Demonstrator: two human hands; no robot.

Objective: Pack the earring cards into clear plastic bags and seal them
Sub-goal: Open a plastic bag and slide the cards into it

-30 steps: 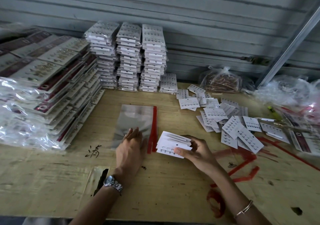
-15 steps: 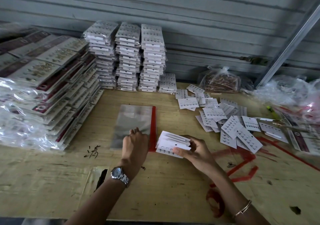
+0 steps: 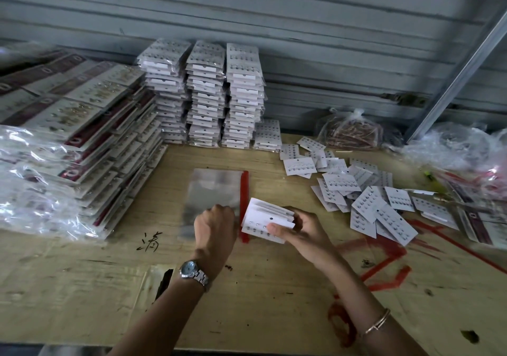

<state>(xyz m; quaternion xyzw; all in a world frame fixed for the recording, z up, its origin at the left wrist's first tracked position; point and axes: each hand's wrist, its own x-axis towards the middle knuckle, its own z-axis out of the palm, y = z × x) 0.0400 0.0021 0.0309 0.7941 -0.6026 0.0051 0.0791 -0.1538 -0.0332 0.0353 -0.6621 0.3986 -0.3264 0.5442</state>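
The left hand (image 3: 215, 226) pinches the clear bag (image 3: 214, 191) beside its red strip (image 3: 244, 191); the right hand (image 3: 301, 229) grips stacked earring cards (image 3: 263, 215).

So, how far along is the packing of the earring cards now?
Done: three tall stacks of bagged white earring cards stand at the back. In hand: the right hand grips a small bundle of white cards beside the flat clear plastic bag with the red strip, where the left hand sits on its near end; it looks empty. Left: many loose white cards lie scattered on the wooden table.
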